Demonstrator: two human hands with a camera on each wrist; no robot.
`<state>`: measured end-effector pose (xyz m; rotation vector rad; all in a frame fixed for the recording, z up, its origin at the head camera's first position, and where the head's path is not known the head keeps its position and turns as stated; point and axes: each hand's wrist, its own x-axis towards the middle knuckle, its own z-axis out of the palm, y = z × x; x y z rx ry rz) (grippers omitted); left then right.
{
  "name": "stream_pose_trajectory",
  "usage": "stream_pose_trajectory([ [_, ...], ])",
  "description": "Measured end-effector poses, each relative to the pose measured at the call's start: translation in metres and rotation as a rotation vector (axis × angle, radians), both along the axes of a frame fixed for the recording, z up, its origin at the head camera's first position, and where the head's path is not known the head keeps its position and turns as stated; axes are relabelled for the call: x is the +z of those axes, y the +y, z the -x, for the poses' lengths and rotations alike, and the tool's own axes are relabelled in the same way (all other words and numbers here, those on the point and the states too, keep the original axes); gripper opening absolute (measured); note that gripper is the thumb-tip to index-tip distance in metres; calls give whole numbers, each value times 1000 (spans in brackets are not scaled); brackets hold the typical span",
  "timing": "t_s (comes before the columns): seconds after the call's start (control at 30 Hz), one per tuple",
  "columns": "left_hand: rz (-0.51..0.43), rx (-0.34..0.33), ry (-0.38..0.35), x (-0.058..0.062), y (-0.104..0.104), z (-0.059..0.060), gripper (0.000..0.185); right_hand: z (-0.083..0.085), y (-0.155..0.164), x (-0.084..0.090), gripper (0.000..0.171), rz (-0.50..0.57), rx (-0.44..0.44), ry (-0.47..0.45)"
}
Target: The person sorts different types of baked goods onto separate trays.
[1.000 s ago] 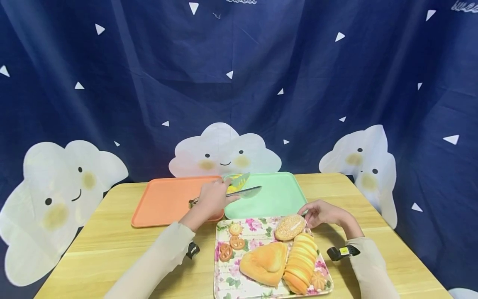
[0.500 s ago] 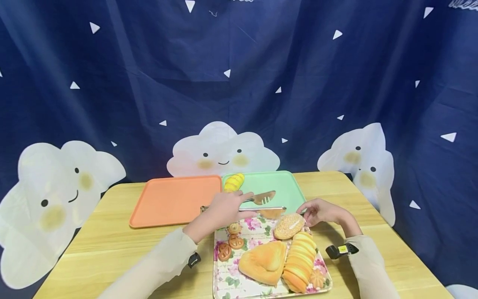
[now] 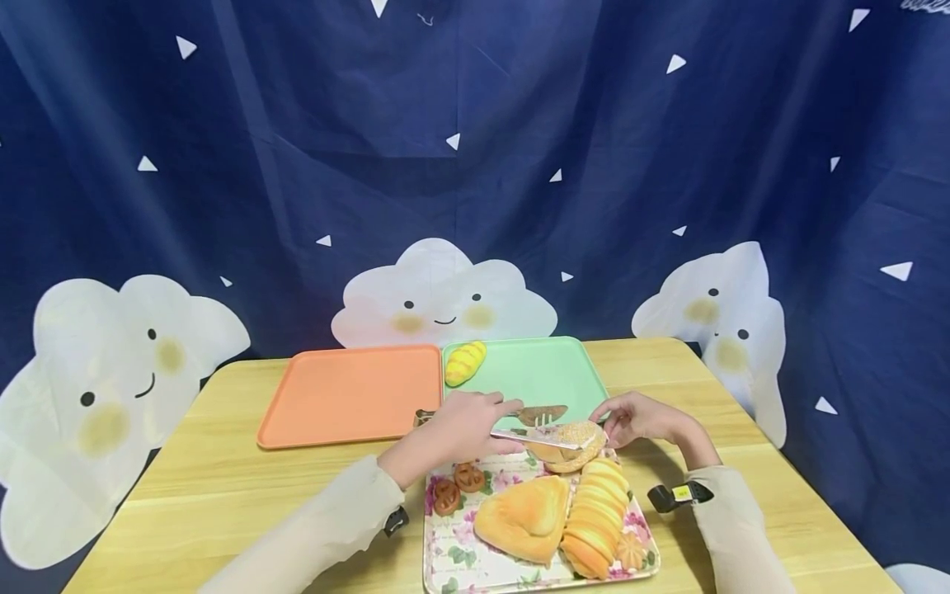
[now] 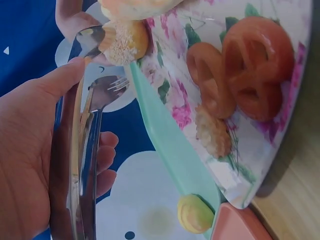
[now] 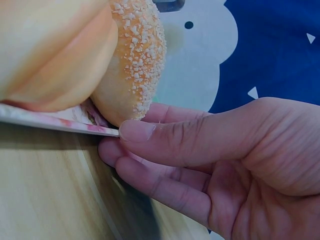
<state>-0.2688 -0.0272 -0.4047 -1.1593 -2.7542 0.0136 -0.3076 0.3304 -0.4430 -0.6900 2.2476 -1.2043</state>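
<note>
My left hand grips metal tongs. The jaws stand apart over a sesame bun; one jaw overlaps it in the head view, and I cannot tell if they touch. At the tray's far right corner, my right hand pinches the rim of the floral tray, close beside the bun. On this tray also lie a triangular bread, a ridged long bread, two pretzels, and a small cookie that my left hand hides in the head view.
Behind the floral tray, a green tray bears a yellow bread at its left end. An orange tray adjoins it on the left. Another small cookie lies by the floral tray's right rim. A blue curtain hangs behind the table.
My left hand has brought the tongs from the yellow bread on the green tray toward me and rightward, over the sesame bun. The right hand keeps its place at the tray's corner.
</note>
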Motion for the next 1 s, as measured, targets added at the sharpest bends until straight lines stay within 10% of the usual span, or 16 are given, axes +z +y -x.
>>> stream_pose_trajectory([
  [1.0, 56, -116, 92, -14, 9, -1, 52, 1, 0, -1, 44, 4, -3, -4],
])
